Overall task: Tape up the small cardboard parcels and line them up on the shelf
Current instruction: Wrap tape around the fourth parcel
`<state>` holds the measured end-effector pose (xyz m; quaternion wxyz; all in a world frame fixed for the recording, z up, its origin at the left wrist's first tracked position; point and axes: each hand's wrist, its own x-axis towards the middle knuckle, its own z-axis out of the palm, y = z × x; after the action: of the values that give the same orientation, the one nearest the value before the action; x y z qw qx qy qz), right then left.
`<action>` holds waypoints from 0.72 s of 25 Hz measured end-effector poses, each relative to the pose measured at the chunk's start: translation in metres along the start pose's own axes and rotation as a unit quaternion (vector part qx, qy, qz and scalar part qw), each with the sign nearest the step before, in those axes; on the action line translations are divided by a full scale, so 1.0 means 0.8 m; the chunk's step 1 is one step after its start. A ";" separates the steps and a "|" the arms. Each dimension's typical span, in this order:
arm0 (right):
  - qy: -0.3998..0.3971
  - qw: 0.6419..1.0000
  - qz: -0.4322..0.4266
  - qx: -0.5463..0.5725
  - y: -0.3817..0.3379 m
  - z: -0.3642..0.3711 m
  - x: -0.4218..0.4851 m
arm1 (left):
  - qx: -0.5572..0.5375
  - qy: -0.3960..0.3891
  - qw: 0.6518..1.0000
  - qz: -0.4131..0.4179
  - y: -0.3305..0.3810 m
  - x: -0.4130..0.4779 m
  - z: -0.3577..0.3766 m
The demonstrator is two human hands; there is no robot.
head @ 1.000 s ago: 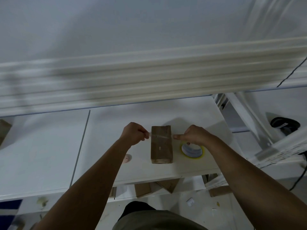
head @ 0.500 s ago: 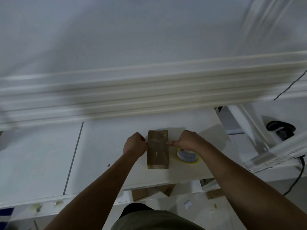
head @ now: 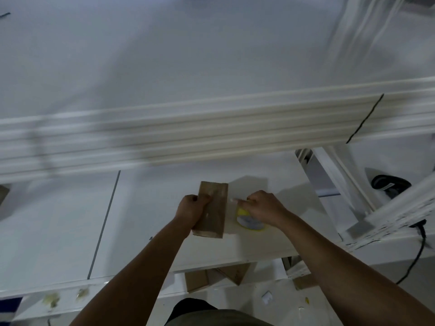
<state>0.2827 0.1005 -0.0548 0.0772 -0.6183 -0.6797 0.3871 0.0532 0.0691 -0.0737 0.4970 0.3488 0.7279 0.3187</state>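
A small brown cardboard parcel (head: 214,208) lies lengthwise on the white shelf board (head: 146,222). My left hand (head: 191,209) grips its left edge, thumb on top. My right hand (head: 262,207) sits just right of the parcel, apart from it, its fingers pinched on what looks like a clear strip of tape; the strip is too blurred to be sure. Partly hidden under that hand lies a roll of tape (head: 249,221) with a yellow core.
A blurred white upper shelf edge (head: 211,128) runs across above the work area. Cardboard pieces (head: 216,276) lie on a lower level below the board. A black cable (head: 416,252) and a dark object (head: 388,184) are at the right, beside white frame bars.
My left hand has moved from the tape end onto the parcel's left edge and gripped it. My right hand has drawn away to the right. The parcel has tilted slightly.
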 end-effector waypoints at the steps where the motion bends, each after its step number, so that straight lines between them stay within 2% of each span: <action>1: -0.013 0.994 -0.021 0.105 0.002 -0.004 -0.008 | -0.032 0.011 0.999 -0.006 0.001 -0.005 -0.006; 2: -0.022 0.980 -0.040 0.196 0.001 -0.008 -0.017 | -0.081 0.010 0.997 -0.013 0.001 -0.013 -0.014; 4: -0.012 0.959 -0.099 0.267 -0.004 -0.014 -0.028 | -0.183 -0.022 0.983 -0.021 -0.001 -0.033 -0.032; 6: -0.006 0.962 -0.147 0.230 -0.017 -0.014 -0.029 | -0.245 -0.059 0.968 -0.018 -0.004 -0.053 -0.054; 8: 0.019 0.983 -0.136 0.125 -0.034 -0.013 -0.021 | -0.274 -0.073 0.959 -0.006 -0.004 -0.069 -0.071; 10: 0.015 0.992 -0.110 0.054 -0.046 -0.008 -0.013 | -0.268 -0.064 0.961 0.019 -0.006 -0.081 -0.084; 12: 0.004 0.991 -0.121 0.055 -0.048 0.003 -0.007 | -0.248 -0.037 0.967 0.040 -0.012 -0.088 -0.099; 14: 0.013 0.987 -0.149 0.063 -0.045 0.010 -0.004 | -0.215 0.015 0.974 0.062 -0.020 -0.090 -0.121; 16: -0.015 0.983 -0.165 0.080 -0.048 0.017 -0.005 | -0.168 0.086 0.978 0.084 -0.029 -0.084 -0.144; 18: -0.030 0.984 -0.174 0.035 -0.060 0.032 -0.003 | -0.142 0.130 0.978 0.086 -0.038 -0.072 -0.168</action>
<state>0.2311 0.0901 -0.0418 0.1445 -0.4760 -0.7649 0.4093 -0.0646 -0.0113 -0.0285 0.4131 0.2914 0.7011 0.5028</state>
